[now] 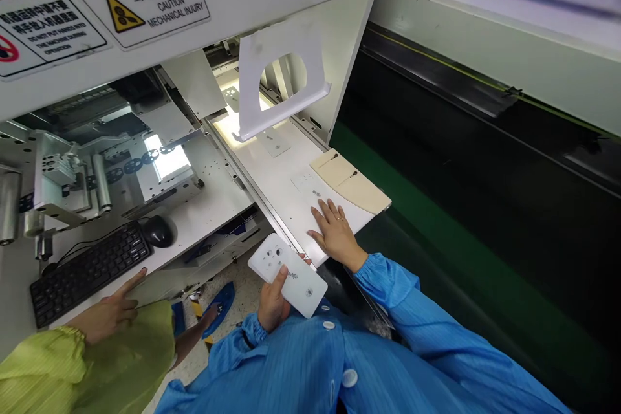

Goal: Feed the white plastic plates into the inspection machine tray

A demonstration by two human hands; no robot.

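Note:
My left hand (274, 303) grips a flat white phone back panel (306, 290) in front of my body, with the thumb across its face and the fingers underneath. The panel has rounded corners, several dark holes at one end and small dark print; whether others are stacked under it, I cannot tell. My right hand (334, 233) rests flat, fingers spread, on the white feed table (257, 162). Its fingertips lie at the edge of a similar pale panel (303, 182), which barely stands out from the surface. Farther up the table lies another panel (277, 143), partly under the white bracket.
A cream board (348, 178) with two dark knobs edges the table's right side. Over the table hangs a white bracket (250, 94) with a cutout. On the left are a keyboard (92, 272), a mouse (159, 231) and a co-worker's pointing hand (109, 317). A dark belt (466, 162) runs right.

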